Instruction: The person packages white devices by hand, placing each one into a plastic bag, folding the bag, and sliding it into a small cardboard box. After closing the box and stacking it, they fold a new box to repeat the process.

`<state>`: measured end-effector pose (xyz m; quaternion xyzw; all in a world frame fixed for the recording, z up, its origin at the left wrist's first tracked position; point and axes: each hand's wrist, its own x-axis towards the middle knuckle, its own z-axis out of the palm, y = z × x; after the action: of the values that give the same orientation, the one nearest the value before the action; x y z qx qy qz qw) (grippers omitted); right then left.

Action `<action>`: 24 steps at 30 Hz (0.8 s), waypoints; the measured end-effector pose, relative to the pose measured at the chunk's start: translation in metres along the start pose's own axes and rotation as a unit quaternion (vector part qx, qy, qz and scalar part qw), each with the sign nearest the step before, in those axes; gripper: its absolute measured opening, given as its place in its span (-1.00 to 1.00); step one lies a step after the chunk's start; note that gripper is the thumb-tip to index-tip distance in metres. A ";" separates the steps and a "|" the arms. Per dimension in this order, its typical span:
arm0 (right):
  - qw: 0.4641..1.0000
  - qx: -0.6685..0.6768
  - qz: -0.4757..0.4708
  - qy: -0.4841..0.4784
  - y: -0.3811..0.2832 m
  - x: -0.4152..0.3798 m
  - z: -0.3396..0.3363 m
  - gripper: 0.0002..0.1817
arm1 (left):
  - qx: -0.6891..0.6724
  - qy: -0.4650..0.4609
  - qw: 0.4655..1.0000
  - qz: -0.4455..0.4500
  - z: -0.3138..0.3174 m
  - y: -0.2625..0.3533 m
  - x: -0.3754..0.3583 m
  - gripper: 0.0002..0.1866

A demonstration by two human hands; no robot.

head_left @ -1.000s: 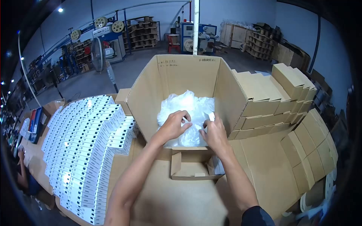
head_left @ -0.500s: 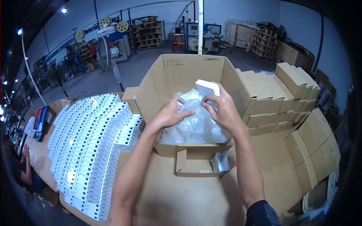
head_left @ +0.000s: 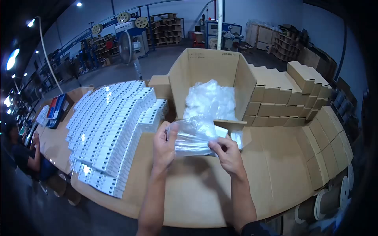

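A clear plastic bag (head_left: 193, 137) is stretched between my two hands above the table. My left hand (head_left: 164, 146) grips its left side, thumb on top. At the opposite edge, my right hand (head_left: 229, 155) pinches the plastic with thumb and fingers. A small white box (head_left: 221, 132) shows just above my right fingers, apparently held in the same hand; the plastic and fingers cover part of it. Behind the hands, a large open carton (head_left: 212, 65) holds a heap of clear plastic bags (head_left: 210, 98). A low small carton (head_left: 246, 137) stands in front of it, mostly hidden.
Rows of labelled white boxes (head_left: 110, 129) are stacked on the left. Brown cartons (head_left: 275, 98) are piled on the right of the cardboard-covered table (head_left: 189, 196). Another person (head_left: 29, 153) sits at far left. A fan (head_left: 126, 47) stands beyond the table.
My hands have come back from the large carton toward me, with a plastic bag now stretched between them. The white box has come down with my right hand. The view has shifted.
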<state>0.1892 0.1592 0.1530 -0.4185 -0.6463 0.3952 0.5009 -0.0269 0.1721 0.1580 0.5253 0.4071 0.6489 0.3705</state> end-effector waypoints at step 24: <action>0.999 0.025 0.020 0.028 0.041 -0.154 0.013 -0.84 | 0.166 0.100 0.978 -0.076 0.020 -0.022 -0.196 -0.56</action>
<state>0.2055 0.0272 0.0639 -0.4294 -0.6133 0.4092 0.5216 0.0280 0.0056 0.0654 0.4795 0.5826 0.5918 0.2836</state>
